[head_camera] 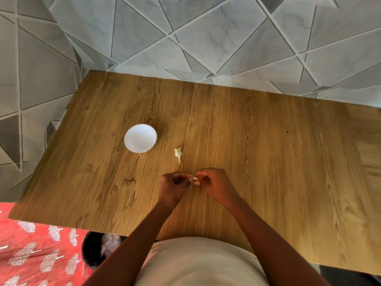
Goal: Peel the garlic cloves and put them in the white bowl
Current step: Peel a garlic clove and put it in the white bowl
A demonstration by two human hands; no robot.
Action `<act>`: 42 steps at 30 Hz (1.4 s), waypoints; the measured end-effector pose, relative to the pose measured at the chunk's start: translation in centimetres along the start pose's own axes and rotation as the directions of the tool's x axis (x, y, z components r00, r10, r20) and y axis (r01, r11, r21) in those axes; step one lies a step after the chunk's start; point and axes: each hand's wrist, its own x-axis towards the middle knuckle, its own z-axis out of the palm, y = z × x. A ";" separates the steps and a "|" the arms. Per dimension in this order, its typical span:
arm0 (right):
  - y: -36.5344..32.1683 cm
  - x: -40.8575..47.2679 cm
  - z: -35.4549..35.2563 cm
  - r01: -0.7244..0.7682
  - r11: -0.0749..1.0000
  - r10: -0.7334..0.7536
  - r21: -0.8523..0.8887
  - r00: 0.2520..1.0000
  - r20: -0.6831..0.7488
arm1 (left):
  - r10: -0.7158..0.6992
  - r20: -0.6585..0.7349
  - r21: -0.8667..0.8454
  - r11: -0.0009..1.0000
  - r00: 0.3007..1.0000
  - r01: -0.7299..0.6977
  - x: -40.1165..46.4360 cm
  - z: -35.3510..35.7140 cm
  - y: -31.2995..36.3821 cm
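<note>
1. The garlic clove (195, 178) sits between the two hands, low over the wooden table (268, 162), at about 5 o'clock from the white bowl (140, 138). Only a small pale bit of it shows between the fingertips.
2. The right hand (216, 185) pinches the clove with curled fingers. The left hand (174, 185) has its fingers curled in toward the same spot, apparently picking at the skin, though the exact contact is too small to tell.
3. The step in hand looks like peeling. To do it well, I would hold the clove steady in the right fingertips, catch the papery skin at one end with a left nail, and pull along the clove's length rather than across it, turning the clove as each strip comes off so no skin goes into the bowl.
4. A second garlic piece (178, 154), still in its skin with a pointed tail, lies on the table at 12 o'clock from the hands, near the bowl but apart from it.
5. The white bowl, scalloped at the rim, appears to hold nothing yet.
6. Below the table's near edge, at 7 o'clock, a dark bin (93, 250) holds what looks like pale scraps.
</note>
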 end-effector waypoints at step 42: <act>-0.4 -0.5 1.5 0.086 0.995 -0.091 -0.050 0.990 -0.106 | 0.156 0.040 0.192 0.968 0.987 -0.160 0.5 0.0 0.9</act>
